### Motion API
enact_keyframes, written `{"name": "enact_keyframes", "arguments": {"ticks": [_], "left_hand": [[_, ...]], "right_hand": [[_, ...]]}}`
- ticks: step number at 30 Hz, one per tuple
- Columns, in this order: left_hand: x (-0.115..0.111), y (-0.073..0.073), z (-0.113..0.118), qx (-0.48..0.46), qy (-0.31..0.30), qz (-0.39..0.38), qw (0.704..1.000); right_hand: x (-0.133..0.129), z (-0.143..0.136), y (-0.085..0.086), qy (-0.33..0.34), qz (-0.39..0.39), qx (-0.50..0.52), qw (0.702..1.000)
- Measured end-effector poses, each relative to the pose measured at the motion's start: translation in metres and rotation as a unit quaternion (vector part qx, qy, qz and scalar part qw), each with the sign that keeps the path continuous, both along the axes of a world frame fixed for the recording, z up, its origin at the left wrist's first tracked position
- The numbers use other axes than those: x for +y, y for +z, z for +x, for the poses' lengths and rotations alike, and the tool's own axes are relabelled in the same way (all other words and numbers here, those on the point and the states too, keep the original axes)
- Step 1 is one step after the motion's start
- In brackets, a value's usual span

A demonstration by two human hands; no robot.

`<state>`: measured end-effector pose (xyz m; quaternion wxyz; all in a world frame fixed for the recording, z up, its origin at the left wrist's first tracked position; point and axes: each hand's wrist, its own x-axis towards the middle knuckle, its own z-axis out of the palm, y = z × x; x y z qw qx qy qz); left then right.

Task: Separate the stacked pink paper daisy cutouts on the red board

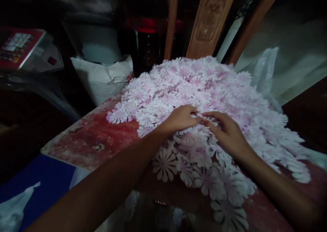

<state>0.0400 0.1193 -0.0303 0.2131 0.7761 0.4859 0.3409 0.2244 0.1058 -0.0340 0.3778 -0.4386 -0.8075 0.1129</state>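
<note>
Head camera: left hand (182, 118) and right hand (227, 131) meet over a heap of flower-shaped cutouts (178, 87).
White and pink, it lies on a worn red tabletop (114, 138); the fingers curl narrowly, whether around a cutout I cannot tell.

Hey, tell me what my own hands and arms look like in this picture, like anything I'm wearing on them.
Your left hand and right hand are ungloved. No sleeve, watch or bracelet shows on your left forearm or right forearm. It's too dim to rule out small rings.
</note>
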Motion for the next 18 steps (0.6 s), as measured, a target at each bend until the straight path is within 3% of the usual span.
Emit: {"name": "enact_keyframes", "arguments": {"ticks": [15,18], "left_hand": [[0.001,-0.001,0.001,-0.005,-0.003,0.003,1.0],[0.0,0.0,0.001,-0.006,-0.002,0.002,1.0]], "right_hand": [[-0.001,0.001,-0.002,0.0,-0.012,0.017,1.0],[-0.014,-0.002,0.01,-0.014,0.034,0.052,0.998]]}}
